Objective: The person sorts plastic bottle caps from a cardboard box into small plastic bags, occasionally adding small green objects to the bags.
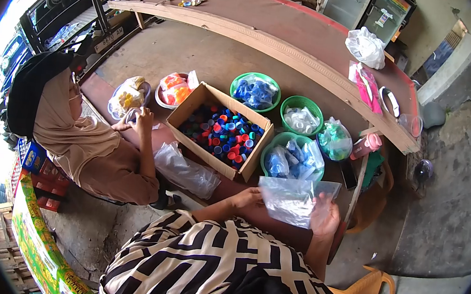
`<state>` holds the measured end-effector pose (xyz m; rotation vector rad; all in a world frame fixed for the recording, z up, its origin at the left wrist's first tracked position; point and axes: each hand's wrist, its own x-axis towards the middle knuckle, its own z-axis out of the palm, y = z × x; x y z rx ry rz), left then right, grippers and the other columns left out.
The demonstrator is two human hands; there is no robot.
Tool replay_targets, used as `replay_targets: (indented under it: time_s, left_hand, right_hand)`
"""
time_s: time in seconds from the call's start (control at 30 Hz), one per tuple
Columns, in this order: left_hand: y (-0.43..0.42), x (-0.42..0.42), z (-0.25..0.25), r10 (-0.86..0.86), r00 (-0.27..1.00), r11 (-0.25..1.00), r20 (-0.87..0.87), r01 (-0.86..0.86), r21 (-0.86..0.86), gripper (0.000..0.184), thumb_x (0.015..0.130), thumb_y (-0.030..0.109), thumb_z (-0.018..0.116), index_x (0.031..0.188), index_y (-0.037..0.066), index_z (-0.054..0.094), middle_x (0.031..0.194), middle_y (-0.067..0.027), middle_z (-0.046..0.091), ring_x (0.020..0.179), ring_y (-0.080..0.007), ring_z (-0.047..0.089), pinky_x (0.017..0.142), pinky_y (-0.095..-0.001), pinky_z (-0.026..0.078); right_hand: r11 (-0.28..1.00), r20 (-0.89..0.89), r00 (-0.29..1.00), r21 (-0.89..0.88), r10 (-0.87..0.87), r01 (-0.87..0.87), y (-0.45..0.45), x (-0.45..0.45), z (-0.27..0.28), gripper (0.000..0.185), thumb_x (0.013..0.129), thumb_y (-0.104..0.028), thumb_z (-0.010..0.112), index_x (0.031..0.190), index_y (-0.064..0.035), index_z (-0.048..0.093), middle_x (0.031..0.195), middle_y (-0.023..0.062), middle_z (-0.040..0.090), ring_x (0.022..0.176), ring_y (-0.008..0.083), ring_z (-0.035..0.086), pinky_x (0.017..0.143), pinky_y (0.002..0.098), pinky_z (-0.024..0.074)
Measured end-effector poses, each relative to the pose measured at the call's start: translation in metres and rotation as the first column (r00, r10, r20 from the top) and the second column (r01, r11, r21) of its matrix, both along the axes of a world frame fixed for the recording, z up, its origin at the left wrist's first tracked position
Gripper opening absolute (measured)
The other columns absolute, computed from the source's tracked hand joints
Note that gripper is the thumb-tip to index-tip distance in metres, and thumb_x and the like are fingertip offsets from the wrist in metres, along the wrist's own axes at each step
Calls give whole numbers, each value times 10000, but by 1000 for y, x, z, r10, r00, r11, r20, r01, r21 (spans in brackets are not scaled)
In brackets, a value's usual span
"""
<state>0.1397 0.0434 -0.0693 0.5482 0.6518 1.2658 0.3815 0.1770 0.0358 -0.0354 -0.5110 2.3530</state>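
Observation:
A clear plastic bag (288,203) is stretched out flat between my hands, above the table's near edge. My left hand (248,199) is closed on the bag's left edge. At the right edge my right hand (327,217) grips the bag, its fingers raised and partly seen through the plastic. Just beyond the bag stands a green basket (265,172) of bagged blue and white pieces. Left of it, an open cardboard box (192,153) holds many loose bottle caps (228,135), mostly blue and red.
More baskets of bagged caps stand behind, among them a green basket (279,101). A stack of clear bags (184,170) lies left of my left hand. At the left sits a co-worker (94,155), hands near a basket. A pink bottle (366,146) stands right.

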Motion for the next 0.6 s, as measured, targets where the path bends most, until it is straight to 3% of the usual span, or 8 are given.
replay_targets:
  time_s: [0.03, 0.07, 0.17, 0.23, 0.27, 0.37, 0.53, 0.6]
  left_hand:
    - [-5, -5, -5, 49, 996, 986, 79, -60, 156, 313, 965, 181, 524, 1225, 10, 551, 1253, -110, 578, 1158, -255, 557, 1022, -402, 416]
    - [-12, -12, -9, 78, 996, 997, 48, -79, 19, 315, 966, 163, 520, 1245, 18, 536, 1266, -113, 570, 1166, -252, 552, 1019, -414, 420]
    - [-32, -21, -1, 157, 988, 986, 2, -156, -49, 354, 985, 245, 483, 1259, 26, 524, 1263, -130, 570, 1148, -262, 567, 1007, -415, 432]
    - [-43, -29, 17, 100, 975, 987, 200, -71, -146, 535, 973, 472, 427, 1304, 58, 494, 1271, -143, 561, 1128, -252, 578, 964, -416, 460]
    - [-48, -31, 24, 103, 974, 986, 199, -74, -150, 535, 973, 472, 427, 1304, 58, 494, 1271, -143, 561, 1128, -252, 578, 964, -416, 460]
    - [-59, -37, 29, 132, 973, 988, 188, -114, -103, 843, 868, 737, 302, 1338, 54, 453, 1283, -144, 555, 1135, -270, 570, 922, -419, 488]
    - [-78, -48, 52, 178, 958, 981, 225, -157, -110, 806, 889, 707, 325, 1349, 56, 440, 1295, -143, 540, 1120, -251, 571, 882, -397, 513]
    - [-84, -50, 59, 353, 934, 915, -61, -358, -185, 614, 938, 552, 456, 1286, 50, 513, 1198, -114, 607, 1037, -224, 616, 867, -382, 522]
  right_hand:
    - [998, 56, 997, 26, -50, 49, 4, 4, -3, 183, 961, -182, 437, 985, -48, 558, 1177, 180, 599, 1085, 386, 593, 980, 560, 423]
    - [998, 57, 997, 28, -55, 54, 8, 8, -6, 183, 961, -182, 437, 985, -48, 558, 1177, 180, 599, 1085, 386, 593, 980, 560, 423]
    - [989, 294, 946, 94, -134, 111, 10, 12, -18, 162, 950, -177, 436, 949, -69, 557, 1185, 176, 606, 1079, 374, 598, 1009, 516, 419]
    - [985, 373, 916, 132, -150, 108, 9, 7, -30, 159, 951, -179, 439, 952, -71, 556, 1167, 174, 610, 1060, 368, 605, 995, 514, 430]
    - [980, 449, 878, 171, -167, 99, 8, 5, -35, 157, 952, -181, 441, 955, -72, 554, 1149, 173, 615, 1041, 362, 612, 981, 511, 440]
    - [977, 517, 837, 198, -177, 84, 2, -7, -41, 138, 947, -169, 458, 986, -65, 541, 1126, 174, 618, 1016, 342, 622, 936, 480, 477]
    - [972, 558, 804, 213, -202, 97, 4, -14, -60, 136, 950, -151, 461, 975, -36, 529, 1099, 190, 625, 979, 361, 643, 869, 441, 526]
    - [965, 641, 747, 264, -177, 3, 5, -12, -64, 152, 957, -159, 467, 1015, -31, 525, 1118, 179, 620, 996, 343, 638, 866, 432, 521]
